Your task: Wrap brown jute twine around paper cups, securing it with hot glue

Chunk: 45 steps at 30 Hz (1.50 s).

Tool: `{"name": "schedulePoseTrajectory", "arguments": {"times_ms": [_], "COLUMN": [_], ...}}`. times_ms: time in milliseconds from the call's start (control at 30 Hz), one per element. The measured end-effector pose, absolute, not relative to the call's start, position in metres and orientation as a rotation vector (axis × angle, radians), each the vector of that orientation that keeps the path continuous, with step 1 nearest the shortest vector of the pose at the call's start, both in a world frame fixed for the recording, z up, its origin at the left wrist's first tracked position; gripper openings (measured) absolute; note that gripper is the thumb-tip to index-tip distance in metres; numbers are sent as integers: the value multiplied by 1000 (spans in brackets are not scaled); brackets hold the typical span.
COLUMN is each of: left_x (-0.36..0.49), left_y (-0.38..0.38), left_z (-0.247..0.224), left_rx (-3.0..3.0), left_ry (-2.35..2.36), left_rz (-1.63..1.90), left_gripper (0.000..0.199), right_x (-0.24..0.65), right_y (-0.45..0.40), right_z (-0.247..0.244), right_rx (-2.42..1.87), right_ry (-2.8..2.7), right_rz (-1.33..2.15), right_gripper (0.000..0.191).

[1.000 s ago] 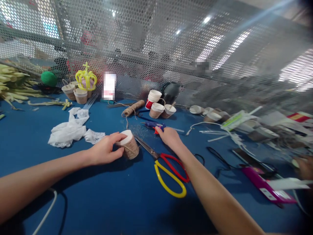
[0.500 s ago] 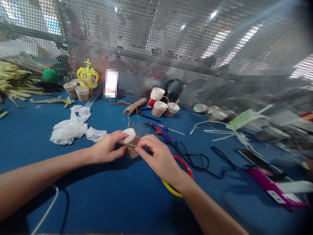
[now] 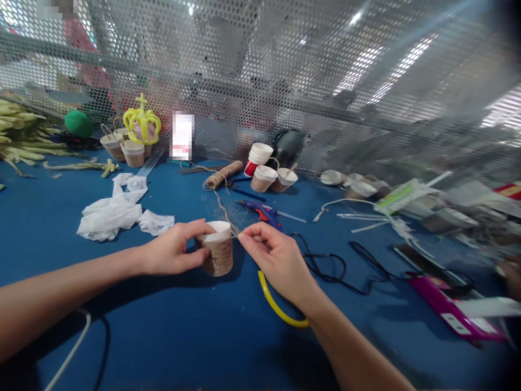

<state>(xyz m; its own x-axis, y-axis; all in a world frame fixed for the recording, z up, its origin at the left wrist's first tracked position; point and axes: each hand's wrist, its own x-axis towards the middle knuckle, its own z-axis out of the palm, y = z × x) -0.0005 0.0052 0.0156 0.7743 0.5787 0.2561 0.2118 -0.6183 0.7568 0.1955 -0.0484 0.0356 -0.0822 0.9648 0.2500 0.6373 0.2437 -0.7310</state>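
My left hand (image 3: 179, 248) grips a paper cup (image 3: 218, 255) by its left side, fingers over the rim and thumb against the wall. Brown twine wraps the cup's lower part, while a white band shows at the top. Between thumb and fingertips of my right hand (image 3: 277, 255) is pinched a strand of twine (image 3: 221, 205), just right of the rim. That strand leads back to a twine roll (image 3: 224, 175) lying farther away. Behind my right hand lies a blue glue gun (image 3: 260, 212), and a yellow and red ring (image 3: 280, 312) is partly hidden under my wrist.
Crumpled white cloth (image 3: 109, 216) lies to the left. Along the perforated metal screen (image 3: 228, 81) stand stacked white cups (image 3: 260, 153), twine-wrapped cups (image 3: 264, 179) and a yellow crown (image 3: 141, 122). A black cable (image 3: 325, 263) and a magenta power strip (image 3: 451, 309) are on the right.
The cup now stands more upright and slightly nearer to me. My right hand has moved from the cup's front to its right side, drawing the twine with it.
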Motion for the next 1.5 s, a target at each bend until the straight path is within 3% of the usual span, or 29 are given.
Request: {"name": "schedulePoseTrajectory", "arguments": {"times_ms": [1500], "left_x": [-7], "left_y": [4], "left_z": [14], "left_rx": [1910], "left_ry": [468], "left_rz": [597], "left_gripper": [21], "right_x": [201], "right_y": [-49], "right_z": [35], "right_rx": [-1432], "right_ry": [-1936], "right_rz": [705], "right_gripper": [15]}}
